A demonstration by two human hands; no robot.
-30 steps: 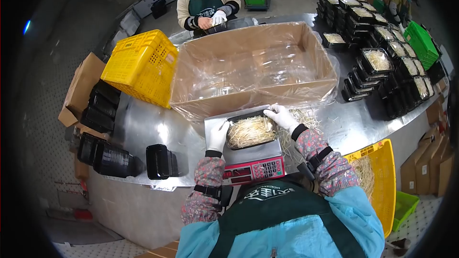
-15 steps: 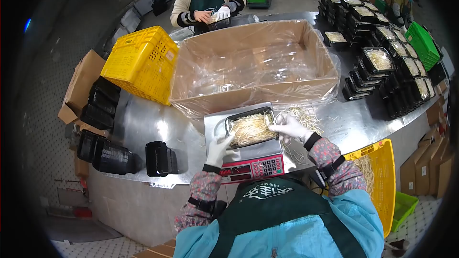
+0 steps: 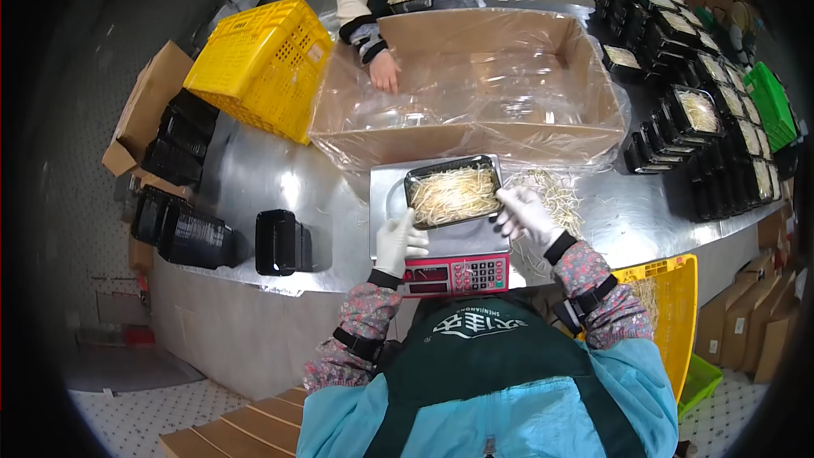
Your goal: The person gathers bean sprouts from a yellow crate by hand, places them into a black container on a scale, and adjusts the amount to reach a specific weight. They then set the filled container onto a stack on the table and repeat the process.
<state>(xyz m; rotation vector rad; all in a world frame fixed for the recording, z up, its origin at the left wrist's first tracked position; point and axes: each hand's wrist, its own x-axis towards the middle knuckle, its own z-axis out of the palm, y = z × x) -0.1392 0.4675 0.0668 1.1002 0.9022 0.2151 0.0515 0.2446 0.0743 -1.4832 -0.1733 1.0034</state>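
The tray of bean sprouts (image 3: 453, 192) sits on the scale (image 3: 386, 195). It lies between the fingers of the left hand (image 3: 398, 242), at its near left corner, and those of the right hand (image 3: 526, 214), at its right edge. Loose sprouts (image 3: 560, 197) lie on the table (image 3: 254, 195) just right of the right fingers. Beyond the fingertips stands the lined cardboard box (image 3: 475, 131), with a co-worker's hand (image 3: 386, 76) inside it. Stacked empty trays (image 3: 281, 242) lie well left of the left fingers. Filled trays (image 3: 704, 110) stand far right.

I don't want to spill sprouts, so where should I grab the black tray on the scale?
Probably by the rims of its two short ends, one hand from each side: the black tray is shallow, long and full of sprouts.
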